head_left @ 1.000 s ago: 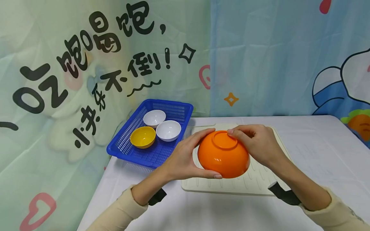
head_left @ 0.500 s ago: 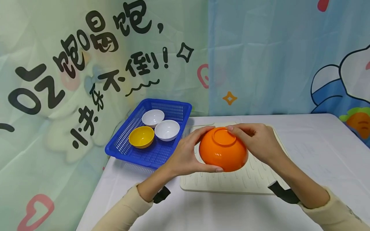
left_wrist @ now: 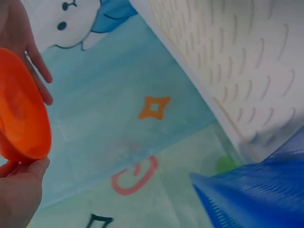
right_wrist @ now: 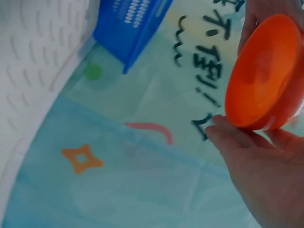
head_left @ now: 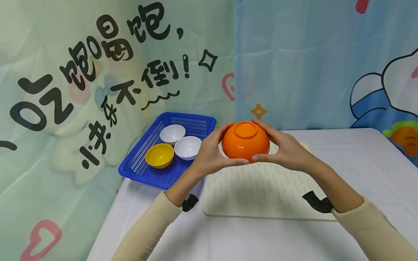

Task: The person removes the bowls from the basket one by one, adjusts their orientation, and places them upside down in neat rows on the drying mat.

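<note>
An orange bowl (head_left: 245, 143) is held up in the air above the cream mat (head_left: 254, 195), its foot ring turned upward and toward the head camera. My left hand (head_left: 212, 152) grips its left side, thumb along the lower rim and fingers behind. On the other side my right hand (head_left: 287, 150) holds it the same way, thumb at the front rim. The left wrist view shows the hollow inside of the bowl (left_wrist: 23, 109), tilted, with the left hand (left_wrist: 21, 194) at its edge. In the right wrist view the right hand (right_wrist: 266, 166) supports the bowl (right_wrist: 261, 76).
At the left stands a blue plastic basket (head_left: 137, 174) holding a yellow bowl (head_left: 159, 156), a white bowl (head_left: 172, 134) and another white bowl (head_left: 188, 148). The white-covered table (head_left: 228, 239) ends against printed curtains (head_left: 294, 72) behind and to the left.
Both hands have raised the orange bowl and moved it away from the body. My right hand has shifted from pinching near the foot ring to gripping the right side, thumb at the rim.
</note>
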Demonstrator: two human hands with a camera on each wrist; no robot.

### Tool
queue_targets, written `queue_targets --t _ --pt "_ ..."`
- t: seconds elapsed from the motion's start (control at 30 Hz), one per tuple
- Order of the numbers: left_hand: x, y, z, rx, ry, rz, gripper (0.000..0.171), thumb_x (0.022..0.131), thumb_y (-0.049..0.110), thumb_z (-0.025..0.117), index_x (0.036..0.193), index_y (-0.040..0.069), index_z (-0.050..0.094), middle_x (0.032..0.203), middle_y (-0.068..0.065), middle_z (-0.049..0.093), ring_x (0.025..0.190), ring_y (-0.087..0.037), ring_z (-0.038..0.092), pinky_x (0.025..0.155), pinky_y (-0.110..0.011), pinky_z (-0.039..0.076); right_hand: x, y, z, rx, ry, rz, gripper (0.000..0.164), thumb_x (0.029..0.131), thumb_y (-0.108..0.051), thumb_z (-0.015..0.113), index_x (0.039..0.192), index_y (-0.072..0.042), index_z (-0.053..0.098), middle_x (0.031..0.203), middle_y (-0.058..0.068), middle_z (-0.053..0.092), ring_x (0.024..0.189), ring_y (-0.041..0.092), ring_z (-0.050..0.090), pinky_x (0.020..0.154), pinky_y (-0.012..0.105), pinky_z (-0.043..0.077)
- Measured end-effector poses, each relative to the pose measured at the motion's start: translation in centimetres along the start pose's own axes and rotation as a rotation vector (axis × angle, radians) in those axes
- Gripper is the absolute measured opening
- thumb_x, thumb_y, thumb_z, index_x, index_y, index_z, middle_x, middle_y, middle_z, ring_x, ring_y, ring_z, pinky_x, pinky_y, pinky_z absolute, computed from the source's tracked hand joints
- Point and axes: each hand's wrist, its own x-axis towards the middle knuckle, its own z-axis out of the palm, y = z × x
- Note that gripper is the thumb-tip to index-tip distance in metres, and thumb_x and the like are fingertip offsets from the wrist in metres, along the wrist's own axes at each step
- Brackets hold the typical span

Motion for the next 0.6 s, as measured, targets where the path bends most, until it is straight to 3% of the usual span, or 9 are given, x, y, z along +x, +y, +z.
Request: queue_targets --t 0.37,0.6 --pt "2.4 -4.8 2.3 0.016 0.017 -0.199 0.092 0.067 0.031 0.083 0.142 0.010 0.032 0.134 -0.007 0.045 0.116 -0.018 0.048 0.091 -0.030 0.045 5.1 6.6 -0.4 0.136 -0.076 -0.004 0.089 0.078 -0.014 0.075 0.148 -0.011 0.019 0.145 0.018 0.029 0.131 0.036 0.029 0.100 0.059 0.027" --pt "1.9 -8.6 5.0 -0.057 -0.032 -0.338 0.090 0.071 0.026 0.081 0.143 0.011 0.028 0.136 -0.006 0.044 0.118 -0.018 0.047 0.097 -0.032 0.040 6.2 11.0 1.7 0.156 -0.116 0.043 0.088 0.079 -0.017 0.074 0.147 -0.007 0.019 0.146 0.018 0.026 0.133 0.037 0.024 0.101 0.060 0.025"
